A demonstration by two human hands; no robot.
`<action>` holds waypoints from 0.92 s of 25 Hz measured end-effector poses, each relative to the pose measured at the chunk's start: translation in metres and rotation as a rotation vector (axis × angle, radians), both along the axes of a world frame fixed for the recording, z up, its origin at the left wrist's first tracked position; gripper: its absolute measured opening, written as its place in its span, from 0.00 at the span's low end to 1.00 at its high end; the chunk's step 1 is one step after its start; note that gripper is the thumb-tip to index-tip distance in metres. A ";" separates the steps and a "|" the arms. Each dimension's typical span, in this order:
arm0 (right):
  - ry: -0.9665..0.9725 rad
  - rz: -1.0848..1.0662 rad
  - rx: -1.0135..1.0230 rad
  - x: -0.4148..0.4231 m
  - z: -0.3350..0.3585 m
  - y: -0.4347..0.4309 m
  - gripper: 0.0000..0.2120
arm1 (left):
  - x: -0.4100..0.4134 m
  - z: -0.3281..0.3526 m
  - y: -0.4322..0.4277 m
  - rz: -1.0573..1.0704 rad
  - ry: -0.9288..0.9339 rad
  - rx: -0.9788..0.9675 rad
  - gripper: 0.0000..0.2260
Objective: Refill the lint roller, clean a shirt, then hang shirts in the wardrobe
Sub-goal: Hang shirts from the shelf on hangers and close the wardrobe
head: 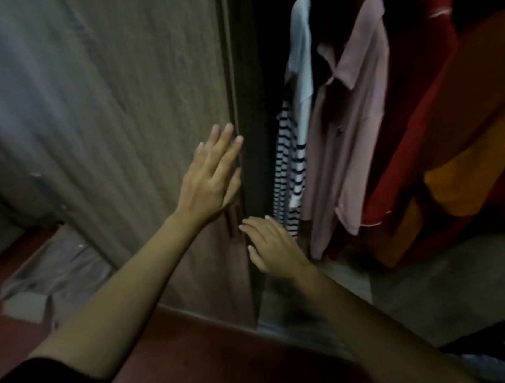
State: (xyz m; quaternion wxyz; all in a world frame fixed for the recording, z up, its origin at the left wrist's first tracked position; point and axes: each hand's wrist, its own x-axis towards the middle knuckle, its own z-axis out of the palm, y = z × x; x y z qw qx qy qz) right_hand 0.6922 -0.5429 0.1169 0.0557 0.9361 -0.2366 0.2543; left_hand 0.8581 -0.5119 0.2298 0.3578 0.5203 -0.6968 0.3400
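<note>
**Hands at the wardrobe door**

Wardrobe door stands beside hanging shirts: red, pink, striped. Left hand presses straight fingers flat against its edge; right hand reaches with loosely spread fingers, holding nothing. Risk: the door could pinch fingertips or the striped sleeve.

2 bare forearms reach up from the bottom edge. The left arm wears a black sleeve that ends above the elbow. The left hand and right hand carry no rings, watch or gloves, and the fingernails are short and unpainted.
</note>
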 end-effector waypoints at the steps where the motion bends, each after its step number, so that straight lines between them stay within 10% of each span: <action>1: 0.115 0.027 -0.021 0.013 -0.008 0.003 0.22 | 0.016 -0.001 0.002 0.019 -0.069 0.023 0.21; 10: 0.909 -0.160 -0.478 0.072 -0.005 0.006 0.23 | 0.079 0.005 -0.002 0.049 -0.474 0.236 0.27; 23: 1.035 -0.275 -0.390 -0.039 0.001 -0.006 0.21 | -0.002 0.004 -0.074 -0.224 -0.742 -0.107 0.24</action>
